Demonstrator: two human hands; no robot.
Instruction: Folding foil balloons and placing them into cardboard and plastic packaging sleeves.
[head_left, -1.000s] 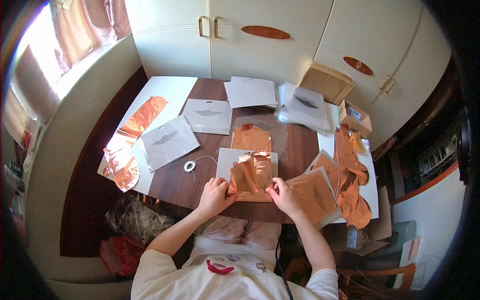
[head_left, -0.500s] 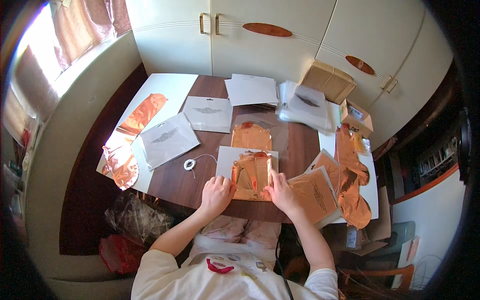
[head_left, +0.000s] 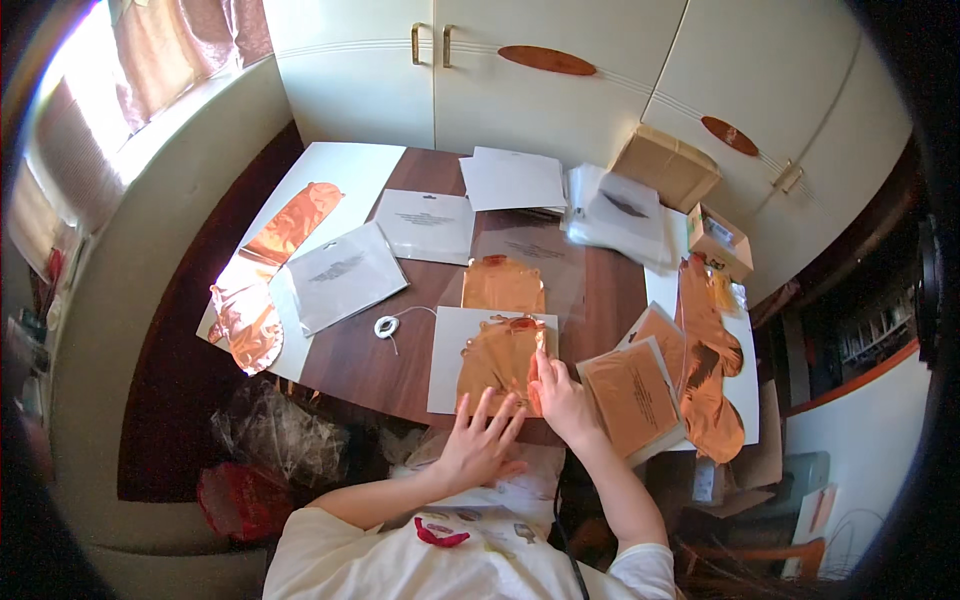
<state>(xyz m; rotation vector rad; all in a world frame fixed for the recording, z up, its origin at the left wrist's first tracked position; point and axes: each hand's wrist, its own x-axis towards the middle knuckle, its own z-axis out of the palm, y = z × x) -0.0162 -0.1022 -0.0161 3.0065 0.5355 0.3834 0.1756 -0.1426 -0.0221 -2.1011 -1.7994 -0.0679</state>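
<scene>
A folded copper-coloured foil balloon lies on a white card at the table's near edge. My left hand is open, its spread fingertips resting on the foil's lower edge. Along the foil's right side lies my right hand, open, with its fingers stretched over the edge. Just beyond the card, another folded copper foil piece sits on or under a clear bag. To the left is a small white ribbon roll, its loose end reaching the card.
Printed packets lie left, beside a loose copper foil balloon. White cards and clear bags are stacked at the back. On the right are copper-filled packets, a long foil balloon, a small open box and a cardboard box.
My left hand has gone from a closed grip at the foil's left edge to spread fingers at its lower edge. The foil now lies flatter and wider; my right hand stays along its right side.
</scene>
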